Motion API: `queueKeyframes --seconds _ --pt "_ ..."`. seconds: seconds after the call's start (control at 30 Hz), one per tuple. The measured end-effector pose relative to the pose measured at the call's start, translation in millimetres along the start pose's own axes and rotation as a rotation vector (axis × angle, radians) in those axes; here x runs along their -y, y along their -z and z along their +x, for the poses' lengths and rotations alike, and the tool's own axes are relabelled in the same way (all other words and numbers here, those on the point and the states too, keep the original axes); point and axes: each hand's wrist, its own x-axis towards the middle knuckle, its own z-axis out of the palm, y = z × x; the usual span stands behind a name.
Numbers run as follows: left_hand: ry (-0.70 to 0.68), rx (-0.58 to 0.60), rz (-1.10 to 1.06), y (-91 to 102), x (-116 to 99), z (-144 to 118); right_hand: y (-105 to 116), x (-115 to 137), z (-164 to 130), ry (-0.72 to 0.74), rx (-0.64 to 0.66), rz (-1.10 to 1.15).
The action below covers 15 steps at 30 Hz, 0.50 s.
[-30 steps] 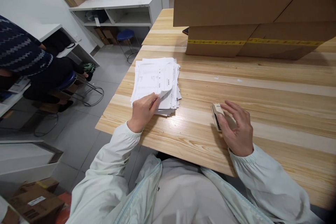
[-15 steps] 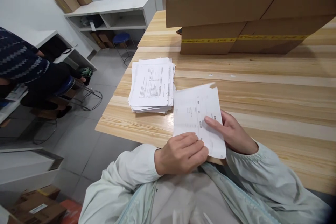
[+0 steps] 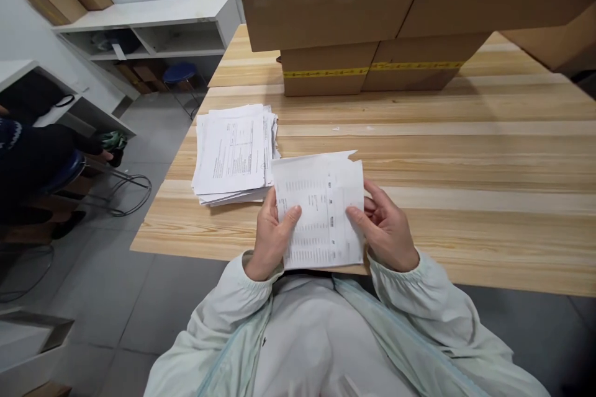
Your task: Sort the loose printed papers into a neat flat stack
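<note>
**Printed sheets held in both hands**

Left hand point(image 3: 270, 232) and right hand point(image 3: 386, 229) are closed on opposite edges of a small set of printed sheets point(image 3: 319, 211), above the table edge point(image 3: 195, 239). Paper stack point(image 3: 233, 152) lies at 10 o'clock. Judgement: square edges, keep thumbs flat. Print too small to read.

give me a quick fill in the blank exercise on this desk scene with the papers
1. Both hands, left hand and right hand, hold one printed ____.
2. The paper stack lies on the table to the ____ of the held sheet.
3. The cardboard boxes at the far side carry a strip of ____ tape.
4. The table top is made of ____.

Missing words: sheet; left; yellow; wood
</note>
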Motion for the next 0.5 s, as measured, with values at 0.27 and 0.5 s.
queueKeyframes --seconds 0.27,0.5 --pt "0.075 -0.049 -0.105 -6.6 0.8 -1.8 3.5 -11.1 -1.9 0.327 -0.256 -0.414" --pt "0.118 -0.033 -0.117 -7.6 0.8 -1.4 1.8 -10.8 -2.4 0.402 -0.335 -0.445"
